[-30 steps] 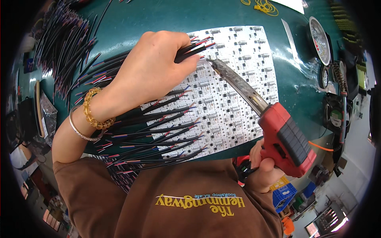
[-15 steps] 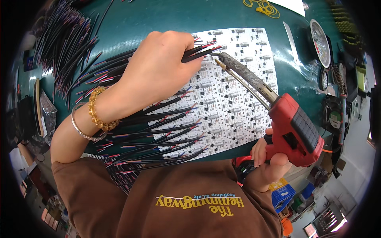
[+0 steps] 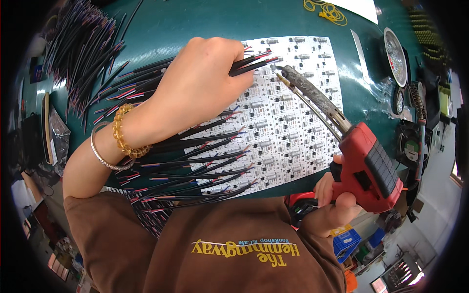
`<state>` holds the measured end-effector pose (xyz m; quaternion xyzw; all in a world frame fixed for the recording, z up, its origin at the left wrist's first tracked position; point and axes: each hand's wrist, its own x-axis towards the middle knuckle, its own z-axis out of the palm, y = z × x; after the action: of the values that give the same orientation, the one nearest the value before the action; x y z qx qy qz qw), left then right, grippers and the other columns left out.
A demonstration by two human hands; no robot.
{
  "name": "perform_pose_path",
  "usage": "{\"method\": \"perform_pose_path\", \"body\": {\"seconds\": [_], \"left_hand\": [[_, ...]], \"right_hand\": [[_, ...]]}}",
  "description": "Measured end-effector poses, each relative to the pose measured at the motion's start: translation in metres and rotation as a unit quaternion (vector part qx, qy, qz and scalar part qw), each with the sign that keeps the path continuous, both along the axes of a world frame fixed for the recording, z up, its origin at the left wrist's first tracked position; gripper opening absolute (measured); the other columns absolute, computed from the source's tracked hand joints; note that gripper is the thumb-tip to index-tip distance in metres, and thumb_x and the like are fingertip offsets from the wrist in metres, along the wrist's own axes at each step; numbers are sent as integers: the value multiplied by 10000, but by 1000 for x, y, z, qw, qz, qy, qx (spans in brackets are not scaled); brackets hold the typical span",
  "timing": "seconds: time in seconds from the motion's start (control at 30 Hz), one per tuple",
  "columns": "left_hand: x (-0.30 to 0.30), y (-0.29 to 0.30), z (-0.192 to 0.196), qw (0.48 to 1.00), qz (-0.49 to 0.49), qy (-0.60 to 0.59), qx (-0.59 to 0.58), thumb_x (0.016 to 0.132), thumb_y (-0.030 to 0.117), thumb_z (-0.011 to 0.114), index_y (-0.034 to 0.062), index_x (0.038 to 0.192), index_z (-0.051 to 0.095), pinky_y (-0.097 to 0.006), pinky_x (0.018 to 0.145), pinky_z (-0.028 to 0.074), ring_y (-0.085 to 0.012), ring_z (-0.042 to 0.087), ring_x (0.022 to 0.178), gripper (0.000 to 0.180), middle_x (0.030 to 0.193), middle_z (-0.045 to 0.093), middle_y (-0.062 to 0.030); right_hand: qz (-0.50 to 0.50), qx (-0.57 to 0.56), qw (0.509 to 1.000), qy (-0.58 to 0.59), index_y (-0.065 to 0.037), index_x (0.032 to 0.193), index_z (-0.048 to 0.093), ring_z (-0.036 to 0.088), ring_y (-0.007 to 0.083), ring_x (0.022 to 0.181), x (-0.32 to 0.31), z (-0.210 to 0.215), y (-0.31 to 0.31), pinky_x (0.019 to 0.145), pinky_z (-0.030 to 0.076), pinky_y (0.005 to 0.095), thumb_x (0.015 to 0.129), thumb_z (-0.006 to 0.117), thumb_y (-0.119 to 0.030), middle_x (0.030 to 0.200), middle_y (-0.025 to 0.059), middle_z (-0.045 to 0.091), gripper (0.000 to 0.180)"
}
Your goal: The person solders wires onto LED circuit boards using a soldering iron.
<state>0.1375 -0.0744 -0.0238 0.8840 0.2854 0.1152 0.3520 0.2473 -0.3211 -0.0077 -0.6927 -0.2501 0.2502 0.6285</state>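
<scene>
My left hand [image 3: 207,80] is closed around black-sheathed cables [image 3: 254,66], whose coloured wire ends point right over the upper part of a white circuit board panel [image 3: 266,128]. My right hand [image 3: 337,200] grips a red and black soldering gun [image 3: 364,163] by its handle. The gun's dark barrel slants up and left, its tip just right of the held wire ends. A thin metal feed tube runs along the barrel. More black cables [image 3: 215,155] lie with their ends across the panel's left side, below my left hand.
A large heap of black cables [image 3: 83,44] covers the green table's [image 3: 161,22] far left. Toward the right are a round metal dish [image 3: 394,56], a thin white strip [image 3: 360,51] and a small fan [image 3: 410,144]. Yellow cord [image 3: 332,13] lies at the far edge.
The soldering gun has shifted slightly right and down, its tip drawing a little away from the wire ends. My left hand keeps its hold on the cables, almost still.
</scene>
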Motion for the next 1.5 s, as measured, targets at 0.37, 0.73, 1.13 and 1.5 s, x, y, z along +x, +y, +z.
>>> {"method": "perform_pose_path", "body": {"seconds": [0.37, 0.73, 1.13, 1.5], "left_hand": [[1, -7, -3, 1000, 12, 1, 13, 753, 112, 654, -36, 708, 517, -342, 463, 361, -251, 474, 458, 207, 556, 503, -172], [2, -5, 2, 999, 10, 18, 25, 773, 142, 660, -39, 729, 513, -327, 488, 381, -220, 486, 487, 238, 573, 529, -163], [-24, 1, 33, 978, 63, -180, 83, 904, 124, 547, -2, 833, 545, -227, 470, 313, -68, 409, 511, 144, 616, 517, -36], [-9, -10, 14, 990, -10, 44, -134, 813, 133, 659, -36, 665, 518, -249, 461, 343, -57, 452, 495, 265, 538, 522, -21]], "right_hand": [[29, -47, 998, -27, 133, 1069, 462, 410, 102, 366, 11, -17, -12, 381, 318, 225, 764, 681, -500, 473, 18, 433, 736], [26, 3, 998, 48, 153, 1200, 387, 390, 97, 349, 4, 2, -14, 375, 326, 226, 768, 639, -551, 467, 6, 414, 863], [-7, 22, 997, 72, 138, 1199, 389, 394, 94, 346, -13, 3, -39, 370, 346, 221, 788, 590, -603, 461, -11, 413, 871], [27, -22, 996, 84, 109, 1189, 415, 402, 107, 349, -23, -16, -49, 375, 338, 228, 757, 615, -612, 447, -10, 412, 865]]}}
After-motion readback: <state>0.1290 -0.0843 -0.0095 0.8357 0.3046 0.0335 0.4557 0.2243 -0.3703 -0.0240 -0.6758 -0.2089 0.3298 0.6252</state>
